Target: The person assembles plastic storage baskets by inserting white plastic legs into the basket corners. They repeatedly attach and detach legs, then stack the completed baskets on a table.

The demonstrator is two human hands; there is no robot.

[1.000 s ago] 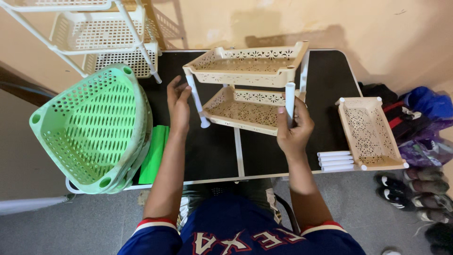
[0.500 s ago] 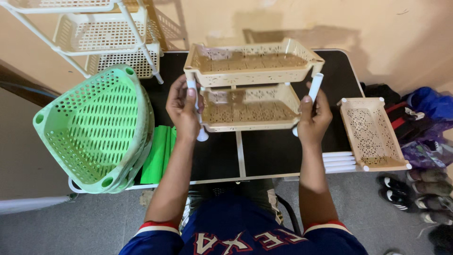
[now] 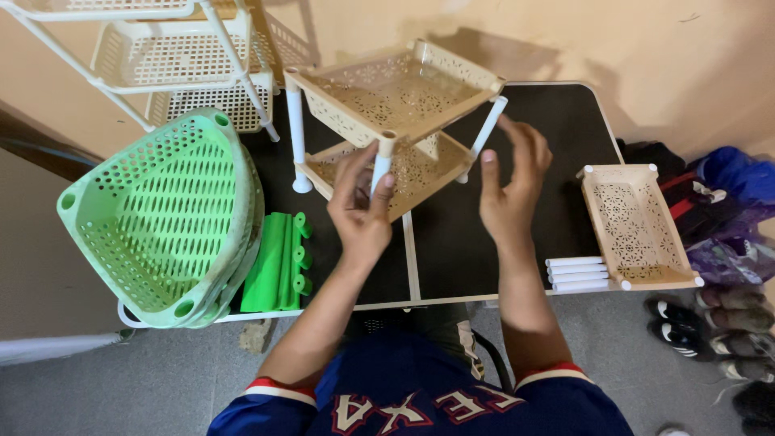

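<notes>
The white rack (image 3: 161,48) is cut off by the top edge. The lower tray (image 3: 420,165) is partly hidden behind the left hand (image 3: 361,211). The shoes (image 3: 726,339) are cropped at right.

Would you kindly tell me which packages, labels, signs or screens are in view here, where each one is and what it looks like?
No packages, labels, signs or screens are in view.
The only lettering is on the person's own shirt: a dark blue jersey at the bottom edge, with red letters outlined in white across the chest.
</notes>
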